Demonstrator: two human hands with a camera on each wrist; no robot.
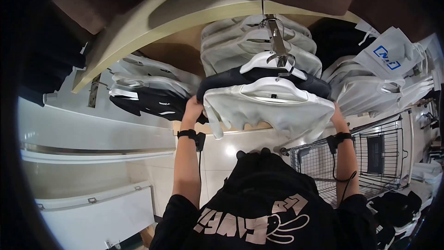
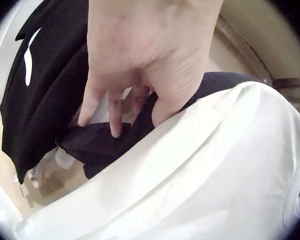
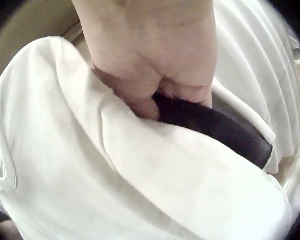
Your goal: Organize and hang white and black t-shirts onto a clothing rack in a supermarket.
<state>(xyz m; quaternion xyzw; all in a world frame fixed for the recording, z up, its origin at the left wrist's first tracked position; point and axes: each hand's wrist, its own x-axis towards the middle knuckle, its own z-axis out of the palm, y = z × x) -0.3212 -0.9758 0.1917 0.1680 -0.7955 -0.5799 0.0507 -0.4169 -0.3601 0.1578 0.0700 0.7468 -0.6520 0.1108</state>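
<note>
A white shirt [image 1: 270,106] hangs on a white hanger at the front of a metal rail. Right behind it hangs a dark shirt [image 1: 222,82] on another white hanger. At the dark shirt's left shoulder and sleeve, my left hand [image 1: 193,109] holds the cloth between thumb and fingers. My right hand [image 1: 338,115] grips the dark shirt's other sleeve, its fingers partly hidden by cloth. In the right wrist view, the dark sleeve [image 3: 215,125] comes out below that hand, with the white shirt in front.
More white shirts [image 1: 222,48] hang farther back on the metal rail [image 1: 277,39]. Black shirts [image 1: 148,104] hang to the left, white ones [image 1: 370,95] to the right. A wire shopping cart [image 1: 314,157] stands at the right. White drawers [image 1: 97,213] are at lower left.
</note>
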